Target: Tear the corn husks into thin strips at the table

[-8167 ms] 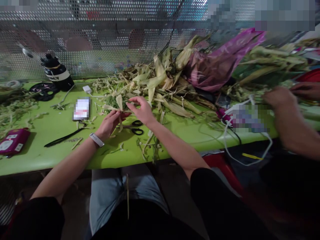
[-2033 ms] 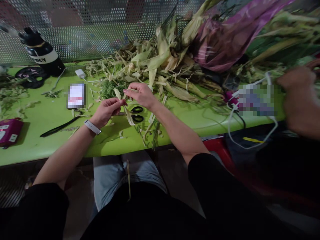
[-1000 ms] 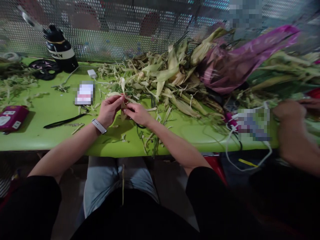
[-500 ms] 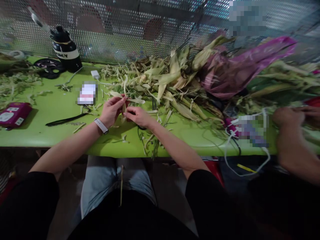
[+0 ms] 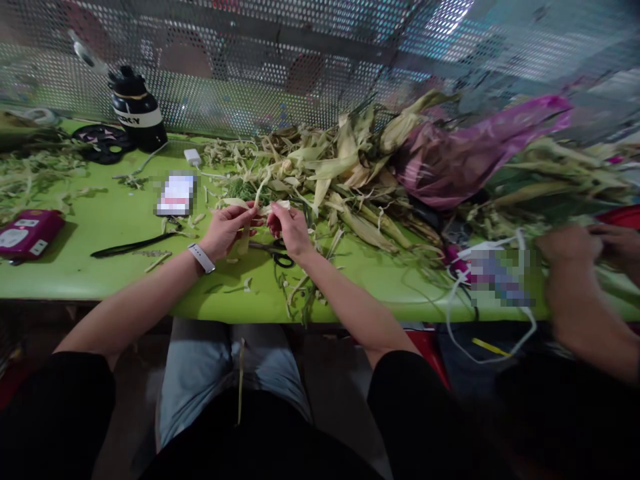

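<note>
Pale strips of corn husk (image 5: 263,183), joined in a cross-like bunch, stick out in several directions between my hands. My left hand (image 5: 227,230) is closed on the bunch, thumb and fingers pinching its middle. My right hand (image 5: 291,230) has its fingers closed at the right-hand strip, which shows just above the thumb. A pair of scissors (image 5: 283,260) with black handles lies on the table under my right hand, its blades partly covered. Behind my hands spreads a pile of dry corn husks (image 5: 345,160).
The green table (image 5: 125,273) carries husk scraps, a phone (image 5: 176,193), a black strap (image 5: 133,245), a maroon box (image 5: 30,233) and a black bottle (image 5: 139,113). A purple plastic bag (image 5: 450,160) and white cables (image 5: 453,313) lie rightward, near another person's hand (image 5: 570,250). Perforated metal mesh (image 5: 240,60) stands behind.
My right hand has moved right and slightly up from the middle of the bunch to the right-hand strip. More of the scissors shows. The whole view has shifted slightly.
</note>
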Tool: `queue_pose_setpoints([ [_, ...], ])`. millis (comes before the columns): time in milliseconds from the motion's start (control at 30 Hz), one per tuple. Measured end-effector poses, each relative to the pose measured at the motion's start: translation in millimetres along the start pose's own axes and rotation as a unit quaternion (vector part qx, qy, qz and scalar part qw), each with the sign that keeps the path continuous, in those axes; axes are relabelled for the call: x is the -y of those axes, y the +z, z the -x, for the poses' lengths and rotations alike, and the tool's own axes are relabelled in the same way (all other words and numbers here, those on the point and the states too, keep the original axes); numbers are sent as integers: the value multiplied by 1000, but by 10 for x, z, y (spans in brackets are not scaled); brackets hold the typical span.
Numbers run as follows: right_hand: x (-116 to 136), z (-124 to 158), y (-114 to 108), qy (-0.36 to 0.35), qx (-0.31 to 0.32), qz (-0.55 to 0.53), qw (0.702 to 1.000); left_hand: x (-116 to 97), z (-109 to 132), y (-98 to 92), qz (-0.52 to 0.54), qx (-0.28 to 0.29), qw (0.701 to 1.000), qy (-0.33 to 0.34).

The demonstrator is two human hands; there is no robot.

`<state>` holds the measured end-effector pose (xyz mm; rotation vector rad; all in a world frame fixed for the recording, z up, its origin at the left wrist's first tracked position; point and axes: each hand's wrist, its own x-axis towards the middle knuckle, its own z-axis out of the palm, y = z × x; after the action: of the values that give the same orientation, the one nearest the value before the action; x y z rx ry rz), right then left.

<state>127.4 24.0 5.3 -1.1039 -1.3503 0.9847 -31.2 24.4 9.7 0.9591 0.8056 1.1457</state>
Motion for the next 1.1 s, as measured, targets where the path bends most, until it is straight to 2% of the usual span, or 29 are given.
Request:
queue_pose_setpoints([
  [67, 17, 41, -29, -107, -16, 96, 989, -4, -5, -13, -27, 3, 1000, 3],
  [100, 19, 58, -44, -174, -21, 155, 972, -10, -10, -17, -36, 3, 999, 6],
  [200, -1, 91, -68, -346, -7, 318, 883, -34, -24, -16, -36, -3, 999, 4],
  [300, -28, 105, -49, -417, 24, 414, 809, -44, -27, -3, -30, -17, 999, -1],
  [367, -22, 115, -39, -432, 40, 430, 792, -42, -22, 2, -30, -14, 999, 10],
  [433, 8, 127, -54, -428, 46, 397, 811, -42, -15, 2, -27, 0, 999, 22],
  [533, 67, 131, -137, -393, 49, 287, 872, -55, -15, -5, -20, 21, 999, 19],
  [600, 85, 107, -209, -353, 19, 208, 912, -66, -25, -9, -17, 24, 1000, -6],
  [667, 79, 62, -264, -315, -40, 167, 933, -69, -39, -9, -20, 25, 999, -33],
  [733, 60, 9, -284, -292, -68, 185, 936, -67, -52, -9, -21, 34, 998, -47],
  [900, 23, -54, -232, -283, 26, 306, 909, -64, -45, -34, -27, 64, 996, -52],
  [1100, -42, -90, -215, -302, 28, 386, 871, -62, -43, -97, -188, 155, 970, -13],
])
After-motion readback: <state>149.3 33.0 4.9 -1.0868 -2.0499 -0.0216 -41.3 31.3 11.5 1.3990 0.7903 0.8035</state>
